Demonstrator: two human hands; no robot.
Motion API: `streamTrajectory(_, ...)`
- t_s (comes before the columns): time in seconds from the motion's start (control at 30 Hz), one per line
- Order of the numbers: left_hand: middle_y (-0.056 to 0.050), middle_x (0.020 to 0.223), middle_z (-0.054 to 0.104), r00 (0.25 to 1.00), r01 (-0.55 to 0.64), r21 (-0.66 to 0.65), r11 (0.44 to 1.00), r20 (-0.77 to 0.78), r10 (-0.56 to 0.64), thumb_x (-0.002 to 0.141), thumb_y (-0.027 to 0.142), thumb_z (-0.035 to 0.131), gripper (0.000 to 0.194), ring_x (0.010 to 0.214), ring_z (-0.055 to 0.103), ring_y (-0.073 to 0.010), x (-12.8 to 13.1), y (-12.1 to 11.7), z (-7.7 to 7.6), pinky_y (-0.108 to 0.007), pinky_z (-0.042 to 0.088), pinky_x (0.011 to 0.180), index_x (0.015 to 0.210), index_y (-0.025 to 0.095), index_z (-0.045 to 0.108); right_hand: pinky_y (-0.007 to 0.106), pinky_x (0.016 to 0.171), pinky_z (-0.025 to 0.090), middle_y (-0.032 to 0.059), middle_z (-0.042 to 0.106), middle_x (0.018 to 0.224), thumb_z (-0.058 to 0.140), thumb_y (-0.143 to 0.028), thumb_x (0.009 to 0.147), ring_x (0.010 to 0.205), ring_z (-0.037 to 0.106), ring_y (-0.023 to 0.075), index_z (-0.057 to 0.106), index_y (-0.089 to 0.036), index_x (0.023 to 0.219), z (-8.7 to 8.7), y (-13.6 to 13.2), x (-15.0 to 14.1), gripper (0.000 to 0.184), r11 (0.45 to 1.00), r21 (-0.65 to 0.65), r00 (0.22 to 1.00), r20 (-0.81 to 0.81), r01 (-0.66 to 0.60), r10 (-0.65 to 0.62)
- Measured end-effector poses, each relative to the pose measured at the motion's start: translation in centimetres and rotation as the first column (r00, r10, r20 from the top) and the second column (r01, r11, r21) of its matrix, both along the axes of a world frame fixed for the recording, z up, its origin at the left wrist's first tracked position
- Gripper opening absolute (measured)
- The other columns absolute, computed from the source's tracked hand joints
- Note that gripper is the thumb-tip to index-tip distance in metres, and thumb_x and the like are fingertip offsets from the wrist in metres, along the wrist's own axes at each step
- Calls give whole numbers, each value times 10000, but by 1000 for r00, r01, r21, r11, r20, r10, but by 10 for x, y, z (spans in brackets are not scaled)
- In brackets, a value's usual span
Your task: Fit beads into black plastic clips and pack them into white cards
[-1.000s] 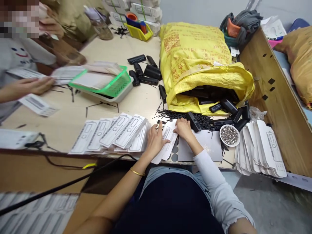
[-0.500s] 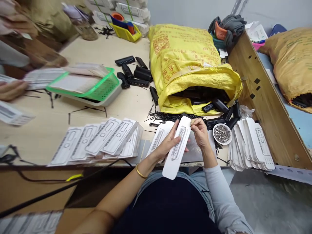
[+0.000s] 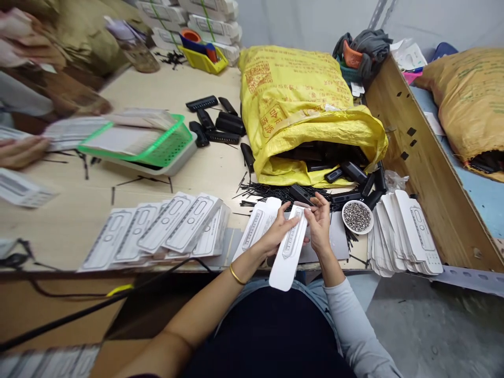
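A long white cardboard box (image 3: 284, 269) with a printed drawing slants towards my body. My left hand (image 3: 275, 236) grips it from the left side, its thumb lying across the printed face. At the box's far end, my right hand (image 3: 321, 227) pinches the right edge near the opening, some fingers raised behind. Another white box (image 3: 255, 227) lies to the left, partly behind my left hand. A grey sheet (image 3: 337, 241) shows beneath the right hand. Just beyond the hands are black plastic pieces (image 3: 301, 194) and a heap of thin black rods (image 3: 260, 191).
A yellow sack (image 3: 299, 79) of black pieces lies ahead. A bowl of small metal parts (image 3: 357, 217) and flat cartons (image 3: 405, 231) are right, by a wooden board (image 3: 433, 157). Filled-out boxes (image 3: 192, 223) and a green basket (image 3: 173, 142) stand left. A co-worker's hand (image 3: 23, 149) is far left.
My right hand has shifted from pinching the box's top corner to its right edge, fingers more spread. The box has come slightly lower and towards me.
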State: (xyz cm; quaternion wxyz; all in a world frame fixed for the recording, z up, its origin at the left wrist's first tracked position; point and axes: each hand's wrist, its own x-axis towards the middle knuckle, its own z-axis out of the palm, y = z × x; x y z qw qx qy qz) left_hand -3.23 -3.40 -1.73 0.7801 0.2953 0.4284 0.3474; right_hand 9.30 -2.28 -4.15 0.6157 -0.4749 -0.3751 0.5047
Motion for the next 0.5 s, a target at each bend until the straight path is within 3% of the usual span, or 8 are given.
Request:
streamTrajectory(0.07,-49,886,648,999,25,30,999,-38,-24,849,442,589,884,622,661,-193,0,0,1,-415,557,630,1463,291,-30,260,760,479,7,602,924,650,-375,792,820,592,128,595,-217,969,1,2,1,244,996,-58,995,-80,-67,62)
streamTrajectory(0.13,-49,900,649,990,39,164,986,-143,-15,848,415,601,916,715,653,-182,0,-2,0,-388,541,718,1484,254,-39,254,726,483,-10,604,858,662,-391,782,778,601,125,581,-203,812,2,4,3,207,986,-117,977,-191,-117,93)
streamTrajectory(0.23,-77,968,656,953,89,346,934,-302,21,843,385,612,950,856,626,-183,-2,-5,-6,-371,489,849,1501,188,-44,246,744,488,-12,625,948,718,-361,729,801,609,117,594,-208,840,1,10,7,227,971,-162,947,-295,-178,124)
streamTrajectory(0.33,-89,973,661,907,138,422,896,-417,57,855,391,586,935,867,619,-193,-5,-5,-9,-386,459,891,1505,157,-44,220,715,476,-8,640,889,731,-349,713,750,586,101,625,-187,827,-2,13,9,224,954,-178,937,-299,-242,182)
streamTrajectory(0.43,-84,947,663,870,193,444,875,-490,57,853,413,578,927,810,617,-191,-6,-1,-9,-373,464,861,1510,153,-22,215,669,462,-25,635,783,722,-355,722,667,558,91,628,-186,808,-4,12,6,212,959,-196,948,-286,-203,142)
streamTrajectory(0.5,-67,909,664,879,195,444,875,-474,45,850,431,579,946,749,609,-176,-7,2,-9,-345,480,800,1509,158,-42,232,709,470,-11,649,821,687,-377,757,713,575,104,629,-183,789,-5,6,3,205,977,-170,969,-232,-130,88)
